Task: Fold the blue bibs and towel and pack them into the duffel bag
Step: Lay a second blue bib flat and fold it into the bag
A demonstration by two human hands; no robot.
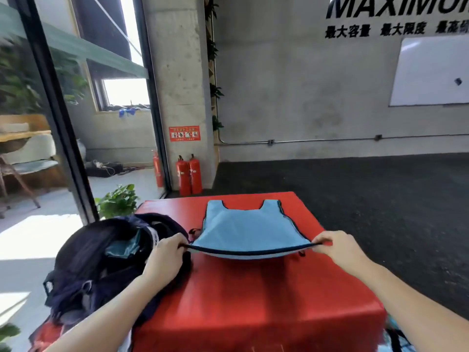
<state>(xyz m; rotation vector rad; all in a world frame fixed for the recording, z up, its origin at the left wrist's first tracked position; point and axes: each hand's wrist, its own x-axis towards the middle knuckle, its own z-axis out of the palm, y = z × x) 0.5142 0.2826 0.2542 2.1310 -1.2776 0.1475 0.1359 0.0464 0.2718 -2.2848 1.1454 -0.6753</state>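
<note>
A light blue bib [247,231] with dark trim lies spread on the red padded box [253,295], its shoulder straps pointing away from me. My left hand [166,255] pinches the near left corner of its hem. My right hand [337,246] pinches the near right corner. The hem between them is lifted slightly off the box and stretched taut. A dark navy duffel bag [101,262] sits open on the left edge of the box, with a piece of blue fabric [124,247] showing inside it.
Two red fire extinguishers [189,176] stand by the concrete pillar beyond the box. A potted plant [118,200] sits at the box's far left corner beside a glass wall. Dark floor stretches to the right. More blue fabric [398,339] shows at the lower right.
</note>
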